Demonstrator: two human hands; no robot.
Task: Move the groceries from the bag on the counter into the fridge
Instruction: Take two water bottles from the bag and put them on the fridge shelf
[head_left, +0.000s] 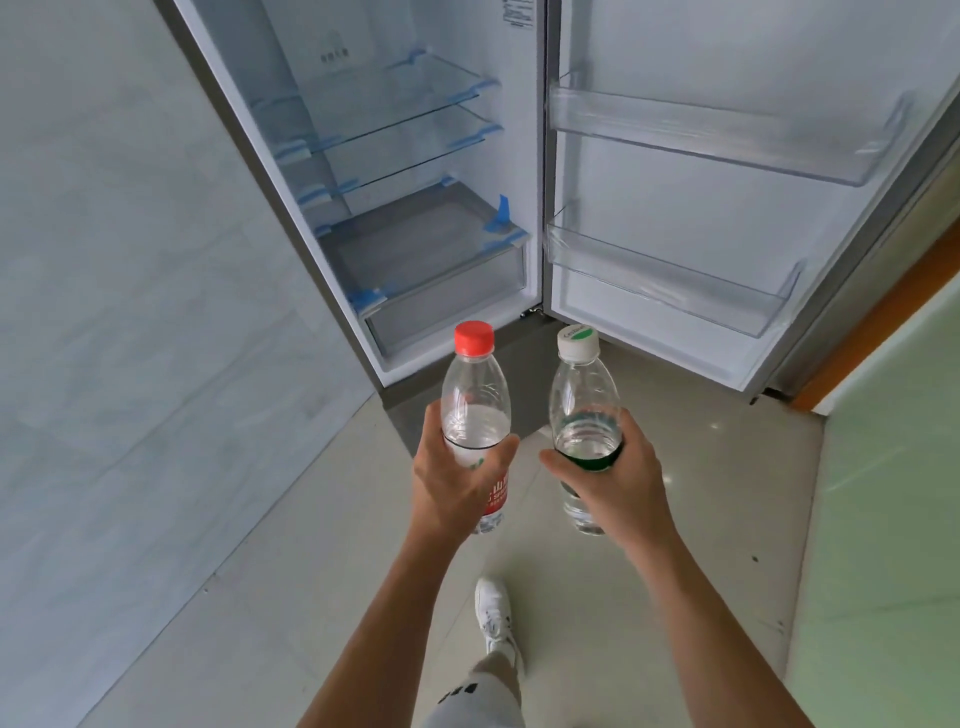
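Your fridge (395, 218) stands open ahead of you, glass shelves (395, 111) and the drawer (441, 291) bare, and its door (727, 197) swung right with two clear door bins (717, 135) empty as well. The bag and counter are out of view.

Below that, your left hand (452, 478) is wrapped round the middle of the red-capped bottle (475, 410), and your right hand (608, 478) is wrapped round the middle of the green-labelled bottle (584, 415). Both bottles are upright, side by side but apart, held in front of the fridge over the floor (675, 519).

Both look part full of water, so expect moderate weight that sloshes a little. The thin plastic will likely dent if you squeeze hard, and smooth walls can slip, so keep your grip at the labelled waist where the ribs give purchase. The caps (474, 338) look closed. The door bins seem the natural fit for upright bottles.
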